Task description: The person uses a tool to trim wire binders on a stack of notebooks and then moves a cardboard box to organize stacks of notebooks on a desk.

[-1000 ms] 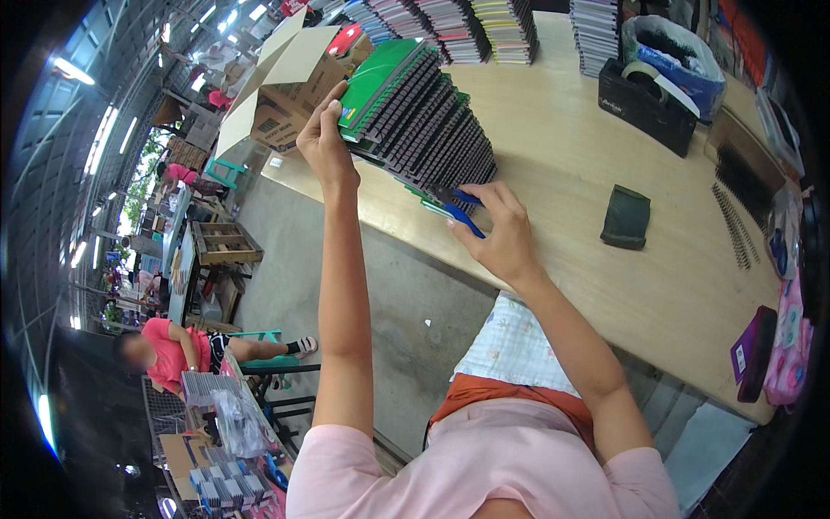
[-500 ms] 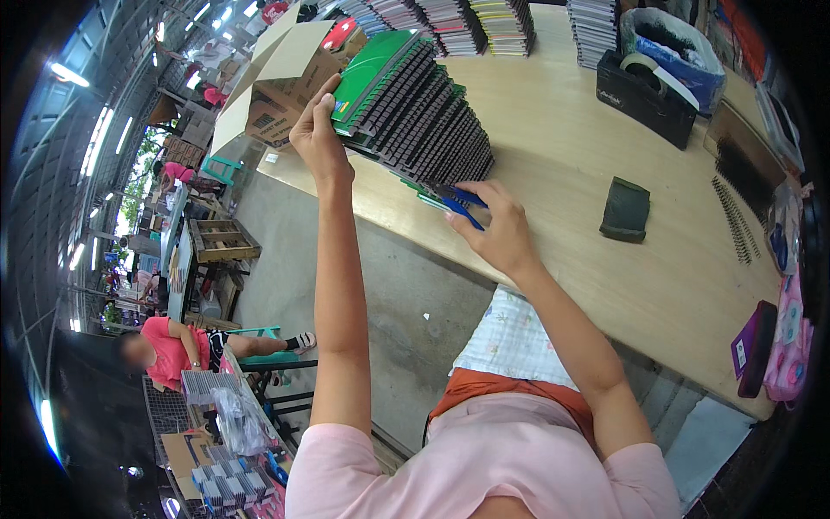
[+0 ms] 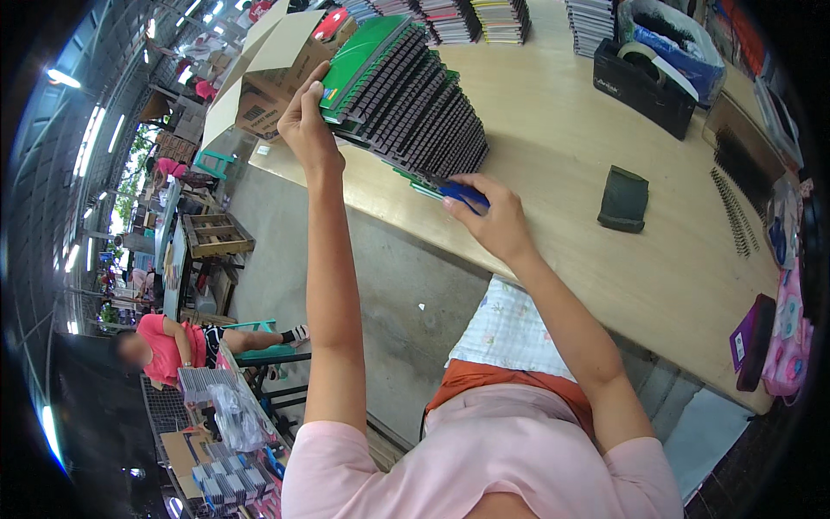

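A tall, leaning stack of spiral-bound notebooks stands at the table's front left, its dark wire coils facing me. The top notebook has a green cover. My left hand grips the near left corner of the stack's top, thumb over the cover; the fingers underneath are partly hidden. Low at the stack's near corner, my right hand is closed round blue-handled pliers. Their dark jaws reach the coil end of a bottom notebook, and the exact contact is too small to make out.
Beyond the stack are an open cardboard box and more notebook piles. A black holder with tape, a dark green block and loose coils lie to the right. A person in pink sits at far left.
The pliers' handles have come closer together in my right hand. My left hand keeps its grip on the stack's corner. The whole view has shifted slightly.
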`<act>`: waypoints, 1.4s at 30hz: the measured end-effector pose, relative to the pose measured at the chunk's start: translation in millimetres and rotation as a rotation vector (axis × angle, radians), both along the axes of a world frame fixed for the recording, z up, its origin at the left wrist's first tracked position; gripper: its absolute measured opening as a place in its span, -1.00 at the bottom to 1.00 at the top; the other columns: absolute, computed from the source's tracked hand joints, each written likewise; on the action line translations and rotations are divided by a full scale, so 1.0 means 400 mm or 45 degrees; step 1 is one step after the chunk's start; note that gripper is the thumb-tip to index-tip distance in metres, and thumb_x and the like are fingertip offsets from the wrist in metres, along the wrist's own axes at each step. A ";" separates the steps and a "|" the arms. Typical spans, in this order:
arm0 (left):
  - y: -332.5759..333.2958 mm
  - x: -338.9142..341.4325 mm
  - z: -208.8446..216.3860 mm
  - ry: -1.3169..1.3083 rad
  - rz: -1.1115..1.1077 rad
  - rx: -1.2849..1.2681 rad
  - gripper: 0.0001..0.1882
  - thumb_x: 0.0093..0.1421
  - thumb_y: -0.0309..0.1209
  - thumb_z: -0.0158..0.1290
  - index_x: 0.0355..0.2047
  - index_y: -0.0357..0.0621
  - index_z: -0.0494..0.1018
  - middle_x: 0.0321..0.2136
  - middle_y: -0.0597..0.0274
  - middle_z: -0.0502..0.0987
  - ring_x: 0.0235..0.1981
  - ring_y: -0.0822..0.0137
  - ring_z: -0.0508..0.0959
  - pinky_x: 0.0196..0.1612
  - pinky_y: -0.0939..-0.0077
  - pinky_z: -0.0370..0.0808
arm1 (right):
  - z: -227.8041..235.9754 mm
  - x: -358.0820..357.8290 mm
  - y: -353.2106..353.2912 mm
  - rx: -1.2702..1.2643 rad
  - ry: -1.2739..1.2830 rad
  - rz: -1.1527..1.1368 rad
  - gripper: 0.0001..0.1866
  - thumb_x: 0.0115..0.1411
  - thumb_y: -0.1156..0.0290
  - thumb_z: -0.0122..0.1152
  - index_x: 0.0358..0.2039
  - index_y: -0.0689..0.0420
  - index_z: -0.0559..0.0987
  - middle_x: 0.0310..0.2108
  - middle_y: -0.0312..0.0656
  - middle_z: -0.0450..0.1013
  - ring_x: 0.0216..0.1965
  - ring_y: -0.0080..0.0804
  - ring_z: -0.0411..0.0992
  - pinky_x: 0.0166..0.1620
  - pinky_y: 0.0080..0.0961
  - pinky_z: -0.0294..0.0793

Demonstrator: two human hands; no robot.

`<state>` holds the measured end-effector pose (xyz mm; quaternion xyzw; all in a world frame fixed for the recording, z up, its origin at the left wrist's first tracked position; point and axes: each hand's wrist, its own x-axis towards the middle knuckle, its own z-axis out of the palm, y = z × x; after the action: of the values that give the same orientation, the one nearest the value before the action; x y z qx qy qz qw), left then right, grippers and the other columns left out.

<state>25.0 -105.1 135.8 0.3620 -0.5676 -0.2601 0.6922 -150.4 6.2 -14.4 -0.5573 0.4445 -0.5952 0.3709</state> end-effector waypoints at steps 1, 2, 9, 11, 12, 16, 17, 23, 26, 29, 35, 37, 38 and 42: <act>0.001 0.005 -0.001 -0.001 0.001 -0.006 -0.66 0.20 -0.47 0.01 -0.09 -0.47 0.55 -0.19 0.01 0.62 -0.23 0.40 0.58 -0.09 0.61 0.47 | 0.003 -0.001 0.005 -0.115 0.115 -0.088 -0.65 0.07 0.25 0.37 -0.20 0.21 0.62 -0.22 -0.06 0.50 -0.37 -0.18 0.51 -0.33 -0.29 0.51; -0.002 0.006 -0.002 -0.001 0.001 -0.003 -0.66 0.20 -0.47 0.01 -0.09 -0.46 0.55 -0.19 0.01 0.62 -0.23 0.40 0.58 -0.08 0.61 0.47 | 0.007 -0.007 0.010 -0.231 0.231 -0.182 -0.66 0.06 0.27 0.37 -0.20 0.21 0.62 -0.24 -0.07 0.50 -0.35 -0.16 0.51 -0.31 -0.29 0.51; -0.006 0.003 -0.002 0.004 -0.004 -0.006 -0.67 0.20 -0.47 0.01 -0.10 -0.45 0.56 -0.18 0.02 0.62 -0.21 0.39 0.57 -0.06 0.59 0.45 | 0.001 -0.004 0.003 -0.215 0.321 -0.209 -0.65 0.05 0.30 0.35 -0.18 0.20 0.61 -0.29 -0.07 0.48 -0.28 -0.14 0.51 -0.24 -0.32 0.51; -0.004 0.002 -0.002 0.000 -0.008 -0.006 -0.66 0.20 -0.47 0.01 -0.09 -0.45 0.55 -0.18 0.02 0.62 -0.21 0.38 0.57 -0.05 0.59 0.45 | 0.027 -0.030 -0.017 0.369 0.024 0.232 -0.66 0.05 0.30 0.35 -0.18 0.20 0.61 -0.29 -0.07 0.48 -0.27 -0.12 0.50 -0.22 -0.30 0.52; -0.004 0.003 -0.002 -0.004 -0.006 -0.002 -0.66 0.20 -0.46 0.01 -0.09 -0.45 0.55 -0.18 0.02 0.62 -0.20 0.38 0.57 -0.05 0.59 0.45 | 0.037 -0.039 -0.021 0.662 -0.129 0.454 -0.66 0.05 0.31 0.35 -0.18 0.20 0.61 -0.29 -0.07 0.48 -0.27 -0.11 0.50 -0.20 -0.28 0.52; -0.007 0.010 -0.003 -0.024 -0.008 -0.038 -0.66 0.20 -0.46 0.01 -0.09 -0.46 0.55 -0.18 0.01 0.62 -0.20 0.37 0.57 -0.03 0.58 0.43 | -0.005 -0.014 -0.008 0.156 0.102 0.070 -0.66 0.03 0.33 0.36 -0.17 0.18 0.61 -0.28 -0.11 0.48 -0.25 -0.14 0.51 -0.19 -0.33 0.51; -0.007 0.009 -0.005 -0.021 -0.012 -0.036 -0.66 0.20 -0.45 0.01 -0.09 -0.46 0.55 -0.19 0.01 0.62 -0.20 0.37 0.57 -0.03 0.59 0.43 | -0.001 -0.012 0.003 -0.028 0.184 -0.063 -0.66 0.03 0.34 0.36 -0.17 0.18 0.60 -0.27 -0.12 0.48 -0.25 -0.14 0.50 -0.19 -0.33 0.51; -0.011 0.018 -0.007 -0.117 0.011 -0.059 -0.64 0.22 -0.43 0.00 -0.07 -0.49 0.52 -0.11 0.00 0.59 -0.23 0.37 0.59 -0.18 0.56 0.57 | -0.015 -0.001 -0.014 -0.432 0.443 -0.333 -0.65 0.00 0.36 0.39 -0.17 0.15 0.61 -0.27 -0.13 0.48 -0.28 -0.13 0.50 -0.24 -0.33 0.49; -0.010 0.018 -0.010 -0.093 0.003 -0.059 -0.65 0.22 -0.43 0.00 -0.09 -0.47 0.53 -0.14 0.02 0.60 -0.27 0.39 0.58 -0.20 0.58 0.56 | -0.022 0.005 -0.021 -0.334 0.312 -0.220 -0.70 0.04 0.34 0.37 -0.21 0.17 0.63 -0.33 -0.13 0.51 -0.37 -0.23 0.50 -0.35 -0.42 0.46; -0.012 0.015 -0.013 -0.016 0.021 -0.052 -0.70 0.17 -0.49 0.01 -0.15 -0.41 0.60 -0.25 0.07 0.63 -0.29 0.44 0.55 -0.13 0.67 0.43 | -0.016 -0.021 -0.045 0.324 -0.113 0.260 -0.72 0.12 0.30 0.33 -0.23 0.22 0.64 -0.40 -0.14 0.55 -0.42 -0.37 0.51 -0.40 -0.49 0.45; -0.012 0.043 -0.014 -0.211 0.064 -0.020 -0.56 0.22 -0.32 0.01 0.02 -0.38 0.50 -0.07 0.01 0.58 -0.10 0.29 0.54 0.02 0.52 0.43 | -0.040 0.003 -0.029 0.032 0.059 0.087 -0.70 0.15 0.31 0.29 -0.21 0.28 0.60 -0.42 -0.15 0.55 -0.38 -0.35 0.50 -0.20 -0.41 0.49; -0.007 0.051 -0.005 -0.364 0.132 -0.070 -0.55 0.22 -0.27 0.03 0.03 -0.32 0.51 -0.04 0.05 0.57 -0.07 0.25 0.52 0.08 0.47 0.34 | -0.024 0.013 -0.008 -0.389 0.427 -0.258 -0.69 0.13 0.33 0.30 -0.20 0.28 0.57 -0.39 -0.13 0.54 -0.35 -0.33 0.50 -0.15 -0.40 0.48; 0.000 0.005 0.000 -0.223 0.159 -0.105 -0.66 0.15 -0.38 -0.02 -0.20 -0.34 0.63 -0.25 0.09 0.65 -0.12 0.32 0.52 0.04 0.55 0.33 | -0.034 0.009 -0.010 -0.368 0.343 -0.289 -0.68 0.11 0.32 0.31 -0.20 0.27 0.56 -0.39 -0.12 0.53 -0.35 -0.33 0.49 -0.15 -0.40 0.48; -0.011 0.019 -0.001 -0.158 0.100 -0.086 -0.65 0.17 -0.37 0.01 -0.16 -0.36 0.61 -0.25 0.11 0.64 -0.21 0.36 0.53 -0.07 0.61 0.37 | -0.050 0.032 -0.037 -0.020 -0.143 -0.175 -0.65 0.08 0.28 0.33 -0.22 0.25 0.52 -0.43 -0.12 0.50 -0.37 -0.32 0.47 -0.18 -0.41 0.45</act>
<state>32.7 -109.6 135.2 0.3758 -0.6034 -0.1906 0.6771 -137.5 -8.6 -34.5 -0.4941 0.4557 -0.6530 0.3489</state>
